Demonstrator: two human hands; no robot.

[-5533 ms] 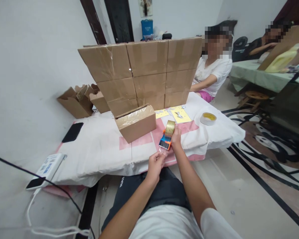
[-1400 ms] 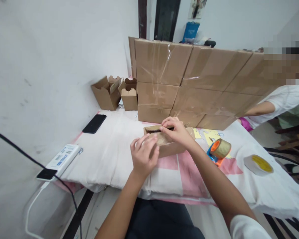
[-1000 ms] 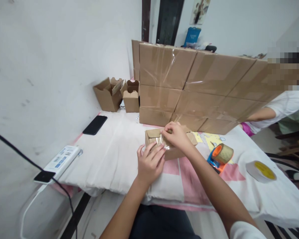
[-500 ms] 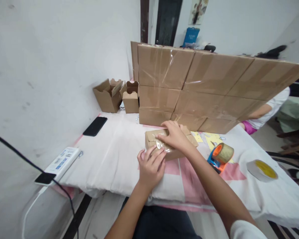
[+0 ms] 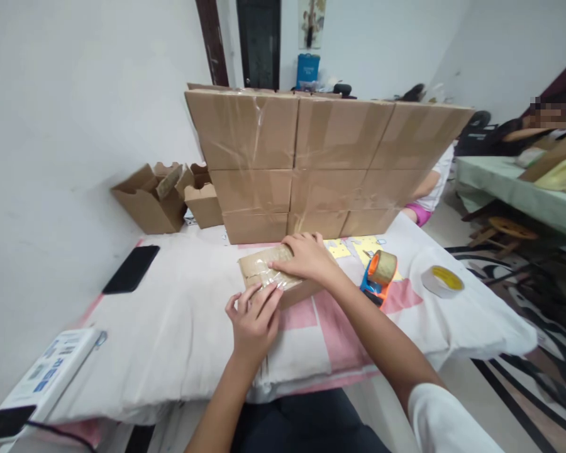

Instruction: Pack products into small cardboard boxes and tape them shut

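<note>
A small cardboard box (image 5: 259, 270) lies on the white and pink cloth (image 5: 183, 327) in front of me, with clear tape across its top. My right hand (image 5: 304, 257) lies flat on the box top, fingers spread. My left hand (image 5: 253, 314) presses its fingertips against the box's near side where the tape hangs over. An orange and blue tape dispenser (image 5: 378, 275) with a brown roll lies just right of the box, held by neither hand.
A wall of taped cardboard boxes (image 5: 311, 163) stands behind the small box. Open empty boxes (image 5: 155, 198) sit at back left. A black phone (image 5: 131, 268), a white power strip (image 5: 47, 371) and a yellow tape roll (image 5: 438, 280) lie around. A person's pink and white clothing (image 5: 427, 198) shows behind the stack.
I laid the tape dispenser down at the right, then both hands went to the small box. My right hand slid flat along its top; my view swung rightward.
</note>
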